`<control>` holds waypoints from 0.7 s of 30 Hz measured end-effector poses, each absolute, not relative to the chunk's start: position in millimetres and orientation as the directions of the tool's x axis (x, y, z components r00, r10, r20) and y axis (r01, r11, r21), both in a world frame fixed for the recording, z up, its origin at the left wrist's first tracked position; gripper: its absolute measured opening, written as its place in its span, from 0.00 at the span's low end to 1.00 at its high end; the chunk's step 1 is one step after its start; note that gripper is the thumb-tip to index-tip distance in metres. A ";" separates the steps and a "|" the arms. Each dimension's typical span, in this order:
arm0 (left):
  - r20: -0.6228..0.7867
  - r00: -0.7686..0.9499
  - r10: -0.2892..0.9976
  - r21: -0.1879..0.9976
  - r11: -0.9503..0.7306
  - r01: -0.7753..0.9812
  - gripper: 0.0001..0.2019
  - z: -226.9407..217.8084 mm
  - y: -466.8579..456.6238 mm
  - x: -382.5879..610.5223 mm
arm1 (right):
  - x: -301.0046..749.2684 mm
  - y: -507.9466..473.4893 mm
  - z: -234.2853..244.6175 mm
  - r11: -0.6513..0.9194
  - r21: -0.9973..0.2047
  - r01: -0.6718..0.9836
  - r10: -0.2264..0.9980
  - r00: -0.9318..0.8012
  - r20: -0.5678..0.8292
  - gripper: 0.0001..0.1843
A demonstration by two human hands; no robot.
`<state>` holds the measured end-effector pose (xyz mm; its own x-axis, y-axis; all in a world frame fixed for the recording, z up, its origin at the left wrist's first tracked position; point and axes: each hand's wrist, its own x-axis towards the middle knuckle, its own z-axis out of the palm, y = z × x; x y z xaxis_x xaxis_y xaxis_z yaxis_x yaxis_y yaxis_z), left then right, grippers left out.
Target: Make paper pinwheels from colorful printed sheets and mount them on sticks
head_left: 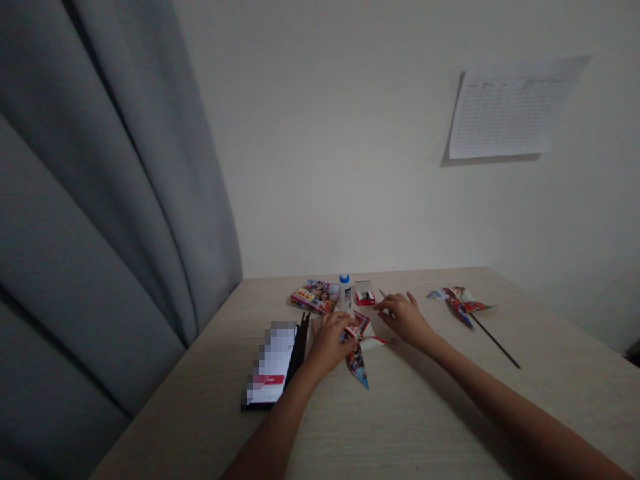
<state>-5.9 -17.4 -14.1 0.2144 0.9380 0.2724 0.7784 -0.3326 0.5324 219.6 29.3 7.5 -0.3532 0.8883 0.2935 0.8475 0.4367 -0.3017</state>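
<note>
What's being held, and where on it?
Left hand pinches with its fingers a folded red-and-blue paper pinwheel at its centre; right hand: cannot tell.

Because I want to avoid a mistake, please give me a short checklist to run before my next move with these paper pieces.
Left hand on the paper pinwheel: ok, touching it.
Right hand on the thin pale stick: cannot tell whether it holds it.
Glue bottle closed: ok, blue cap on.
Other pinwheel on its dark stick: ok, apart from the hands.
Phone: ok, apart from the paper.
</note>
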 end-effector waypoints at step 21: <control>0.328 0.167 0.930 0.605 -0.343 0.718 0.10 -15.3 -18.2 -6.4 | 168.9 93.0 -3.3 0.204 -0.147 0.968 0.941 -0.153 0.304 0.13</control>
